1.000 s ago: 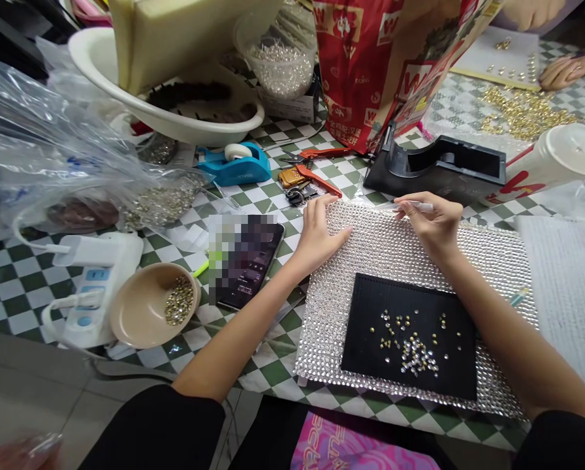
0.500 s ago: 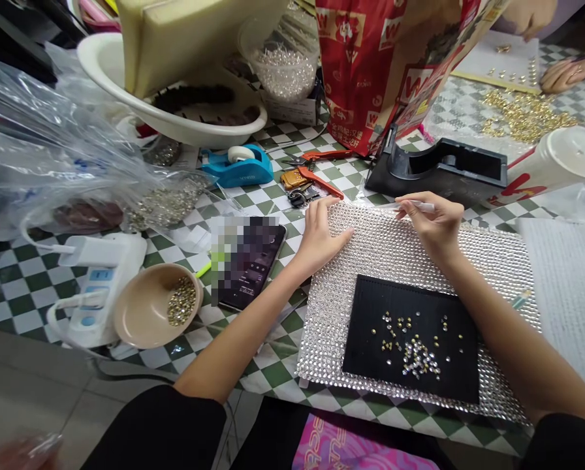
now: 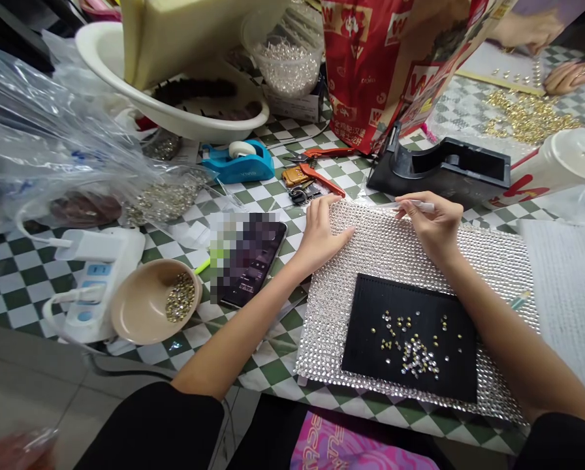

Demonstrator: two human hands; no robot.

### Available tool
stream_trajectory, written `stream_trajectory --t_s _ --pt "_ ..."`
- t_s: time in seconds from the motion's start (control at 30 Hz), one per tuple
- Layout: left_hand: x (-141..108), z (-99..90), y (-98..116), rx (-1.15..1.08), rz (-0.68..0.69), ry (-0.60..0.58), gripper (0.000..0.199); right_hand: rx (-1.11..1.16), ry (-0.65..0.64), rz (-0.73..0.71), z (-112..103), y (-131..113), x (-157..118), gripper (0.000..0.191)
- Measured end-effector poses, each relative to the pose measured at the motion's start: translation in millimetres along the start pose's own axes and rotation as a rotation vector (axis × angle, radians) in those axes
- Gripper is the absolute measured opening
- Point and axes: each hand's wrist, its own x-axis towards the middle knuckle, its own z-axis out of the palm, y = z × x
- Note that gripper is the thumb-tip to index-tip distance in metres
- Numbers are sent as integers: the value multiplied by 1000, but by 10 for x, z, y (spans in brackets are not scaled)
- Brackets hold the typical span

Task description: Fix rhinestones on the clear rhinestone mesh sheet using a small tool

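Note:
A sheet covered in rows of silvery rhinestones [image 3: 332, 313] lies on the checkered table. My left hand [image 3: 320, 234] rests on its far left corner, fingers spread and thumb stretched out to the right. Near the sheet's far edge, my right hand [image 3: 434, 222] pinches a slim white pen-like tool [image 3: 422, 205], its tip pointing left onto the stones. On the sheet's near part lies a black pad [image 3: 371, 352] with loose clear and gold-backed rhinestones [image 3: 420, 359] scattered over it. A thin pale green stick [image 3: 520, 300] pokes out by my right forearm.
Left of the sheet are a phone [image 3: 253, 261], a beige bowl [image 3: 140, 307] of rhinestones and a power strip [image 3: 101, 281]. Behind stand a blue tape dispenser [image 3: 243, 166], orange-handled pliers [image 3: 316, 176], a black dispenser [image 3: 439, 166] and a lidded cup [image 3: 557, 163]. Another person's hands [image 3: 571, 77] work at far right.
My view has shifted slightly. Both my hands stay in nearly the same place on the sheet. At the far right, the other person's hand has moved over the white board.

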Motion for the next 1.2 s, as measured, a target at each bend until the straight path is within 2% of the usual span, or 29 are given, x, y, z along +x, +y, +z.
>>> stream_trajectory --t_s 0.27,0.43,0.63,1.2 --pt "-4 -4 11 2 1 -3 55 -8 -9 -2 -14 -26 -5 17" --pt "-5 -6 10 2 -3 -8 55 -7 39 11 -42 -62 28 17" --pt "-6 -13 22 4 -3 -11 54 57 40 -44 24 -122 128 13" --pt "-2 -14 32 13 -5 -23 54 78 7 -24 60 -46 68 6"
